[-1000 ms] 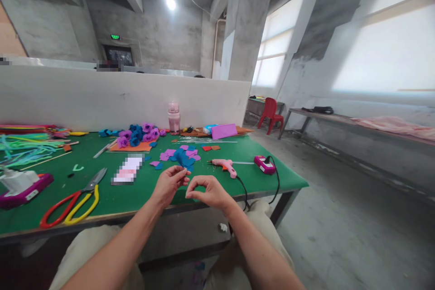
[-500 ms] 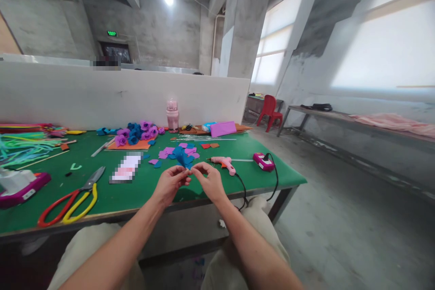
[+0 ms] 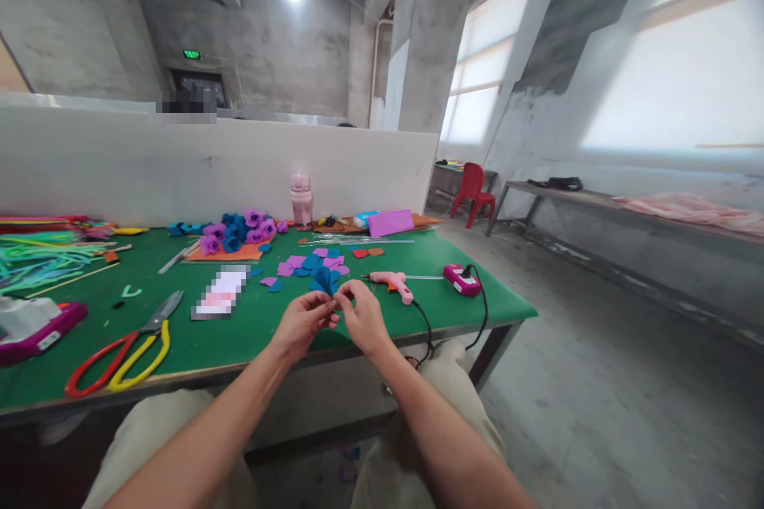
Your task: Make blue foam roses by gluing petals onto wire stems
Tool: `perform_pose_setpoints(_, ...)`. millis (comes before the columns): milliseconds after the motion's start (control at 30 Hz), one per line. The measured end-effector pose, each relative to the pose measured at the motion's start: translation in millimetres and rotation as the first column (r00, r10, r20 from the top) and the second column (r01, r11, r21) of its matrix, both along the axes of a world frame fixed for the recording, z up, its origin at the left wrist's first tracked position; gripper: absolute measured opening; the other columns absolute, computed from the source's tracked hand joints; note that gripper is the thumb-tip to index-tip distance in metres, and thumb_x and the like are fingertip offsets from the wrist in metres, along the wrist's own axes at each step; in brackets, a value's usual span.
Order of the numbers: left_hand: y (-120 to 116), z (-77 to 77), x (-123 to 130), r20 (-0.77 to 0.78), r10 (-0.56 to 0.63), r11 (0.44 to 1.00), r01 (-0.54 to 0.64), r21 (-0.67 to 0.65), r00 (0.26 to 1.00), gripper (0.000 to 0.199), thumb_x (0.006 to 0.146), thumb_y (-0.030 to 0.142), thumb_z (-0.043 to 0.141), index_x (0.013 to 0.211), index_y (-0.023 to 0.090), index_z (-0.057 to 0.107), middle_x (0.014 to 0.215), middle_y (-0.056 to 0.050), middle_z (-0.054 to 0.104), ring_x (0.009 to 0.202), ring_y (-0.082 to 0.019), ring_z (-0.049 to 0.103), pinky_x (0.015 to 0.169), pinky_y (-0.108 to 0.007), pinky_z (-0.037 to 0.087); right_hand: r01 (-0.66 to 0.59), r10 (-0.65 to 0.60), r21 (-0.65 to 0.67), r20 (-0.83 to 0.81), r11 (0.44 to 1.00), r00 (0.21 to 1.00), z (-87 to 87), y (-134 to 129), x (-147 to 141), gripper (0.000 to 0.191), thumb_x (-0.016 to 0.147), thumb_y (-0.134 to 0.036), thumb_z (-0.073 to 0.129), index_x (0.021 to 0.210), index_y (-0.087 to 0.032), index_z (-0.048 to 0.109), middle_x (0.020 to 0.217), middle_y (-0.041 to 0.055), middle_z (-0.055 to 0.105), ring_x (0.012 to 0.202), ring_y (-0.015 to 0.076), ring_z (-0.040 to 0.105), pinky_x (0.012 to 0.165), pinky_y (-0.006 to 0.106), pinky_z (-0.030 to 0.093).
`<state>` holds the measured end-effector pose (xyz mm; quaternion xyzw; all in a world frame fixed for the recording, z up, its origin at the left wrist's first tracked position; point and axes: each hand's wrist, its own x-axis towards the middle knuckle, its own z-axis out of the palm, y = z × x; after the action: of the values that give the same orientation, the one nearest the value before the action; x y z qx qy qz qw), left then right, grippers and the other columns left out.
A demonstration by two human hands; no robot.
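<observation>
Between my hands, over the front part of the green table, is a blue paper flower. My left hand is closed, pinching the flower's base from the left. From the right, my right hand pinches the same base with thumb and forefinger; the fingertips hide that spot. Loose purple petals and blue petals lie just behind and to the left. A pink glue gun rests right of my right hand, its cord hanging over the table edge.
Scissors with red and yellow handles lie at left, near a pixelated flat item. Finished purple and blue flowers sit behind. A pink bottle stands by the white partition. A purple power strip is at right.
My right hand has shifted slightly left and up, and its fingers have turned a little at the flower's base. Both hands keep their pinch. The view has tilted slightly.
</observation>
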<state>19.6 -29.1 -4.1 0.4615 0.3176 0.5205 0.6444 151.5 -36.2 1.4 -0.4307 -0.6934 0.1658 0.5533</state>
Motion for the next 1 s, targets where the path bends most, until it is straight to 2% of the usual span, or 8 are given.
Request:
perform_pose_setpoints(133, 4.5, 2.3, -4.5, 0.008, 0.086, 0.995, -0.085, -0.052, 0.996, 0.024, 0.061, 0.027, 0.076, 0.070, 0.012, 0.059, 0.068, -0.001, 0.065, 0.055, -0.007, 0.059, 0.052, -0.018, 0.048, -0.053, 0.050, 0.046, 0.065, 0.998, 0.997, 1.8, -4.5, -0.2, 0.016, 0.087, -0.019, 0.036, 0.074, -0.019, 0.045, 0.074, 0.0015, 0.049, 0.072, 0.0149, 0.048, 0.067, 0.026, 0.038)
perform_pose_setpoints(267, 13.5, 6.6, -18.4, 0.019, 0.212, 0.974, -0.209, -0.085, 0.977, 0.022, 0.062, 0.023, 0.075, 0.074, 0.012, 0.060, 0.070, -0.002, 0.067, 0.052, -0.006, 0.058, 0.050, -0.017, 0.047, -0.230, 0.210, 0.086, 0.195, 0.969, 0.958, 9.9, -16.1, 0.6, 0.021, 0.090, -0.022, 0.032, 0.075, -0.019, 0.045, 0.074, 0.0019, 0.048, 0.071, 0.0140, 0.045, 0.068, 0.025, 0.038)
perform_pose_setpoints(467, 17.5, 15.2, -34.2, 0.053, 0.274, 0.960, -0.269, -0.081, 0.960, 0.019, 0.064, 0.020, 0.073, 0.076, 0.012, 0.061, 0.073, -0.003, 0.068, 0.051, -0.006, 0.058, 0.048, -0.016, 0.047, -0.525, 0.500, -0.049, 0.395, 0.850, 0.771, 10.8, -32.9, -4.5, 0.031, 0.085, -0.034, 0.049, 0.059, -0.019, 0.053, 0.059, -0.0019, 0.049, 0.060, 0.0112, 0.046, 0.062, 0.021, 0.038)
perform_pose_setpoints(567, 14.9, 19.7, -35.3, 0.068, 0.282, 0.957, -0.277, -0.083, 0.957, 0.019, 0.064, 0.020, 0.073, 0.076, 0.012, 0.060, 0.072, -0.003, 0.068, 0.051, -0.006, 0.057, 0.047, -0.016, 0.046, -0.658, 0.655, -0.140, 0.375, 0.740, 0.656, 11.5, -37.8, -4.9, 0.017, 0.080, -0.036, 0.057, 0.077, -0.021, 0.065, 0.077, -0.0002, 0.060, 0.067, 0.0107, 0.053, 0.064, 0.020, 0.042)
perform_pose_setpoints(633, 13.6, 21.9, -35.0, 0.073, 0.286, 0.956, -0.280, -0.087, 0.955, 0.020, 0.063, 0.020, 0.073, 0.075, 0.012, 0.060, 0.072, -0.003, 0.068, 0.051, -0.006, 0.057, 0.047, -0.016, 0.046, -0.683, 0.685, -0.153, 0.356, 0.714, 0.636, 12.9, -38.8, -3.9, 0.018, 0.077, -0.035, 0.061, 0.090, -0.022, 0.066, 0.092, 0.0023, 0.061, 0.076, 0.0118, 0.056, 0.068, 0.021, 0.044)
perform_pose_setpoints(767, 14.0, 22.4, -35.0, 0.070, 0.286, 0.956, -0.280, -0.090, 0.956, 0.024, 0.060, 0.021, 0.075, 0.075, 0.012, 0.059, 0.071, -0.002, 0.067, 0.051, -0.006, 0.056, 0.047, -0.016, 0.045, -0.668, 0.653, -0.124, 0.397, 0.734, 0.644, 13.1, -35.2, -2.0, 0.010, 0.074, -0.031, 0.065, 0.074, -0.023, 0.069, 0.080, 0.0014, 0.063, 0.079, 0.0139, 0.057, 0.078, 0.025, 0.043)
perform_pose_setpoints(867, 15.1, 20.5, -34.9, 0.057, 0.272, 0.962, -0.268, -0.059, 0.961, 0.027, 0.058, 0.023, 0.077, 0.075, 0.013, 0.059, 0.071, -0.002, 0.067, 0.051, -0.007, 0.056, 0.048, -0.017, 0.045, -0.669, 0.653, -0.124, 0.405, 0.733, 0.640, 11.8, -31.1, -2.1, 0.008, 0.076, -0.028, 0.063, 0.077, -0.024, 0.069, 0.079, 0.0010, 0.064, 0.080, 0.0138, 0.057, 0.078, 0.025, 0.043)
perform_pose_setpoints(1000, 11.8, 18.0, -29.3, 0.023, 0.245, 0.970, -0.245, 0.003, 0.969, 0.028, 0.055, 0.026, 0.079, 0.070, 0.013, 0.058, 0.072, -0.002, 0.068, 0.053, -0.009, 0.058, 0.053, -0.020, 0.046, -0.464, 0.450, -0.016, 0.278, 0.886, 0.849, 10.1, -24.8, -2.7, 0.008, 0.078, -0.027, 0.061, 0.076, -0.022, 0.068, 0.076, 0.0009, 0.065, 0.079, 0.0143, 0.057, 0.079, 0.027, 0.041)
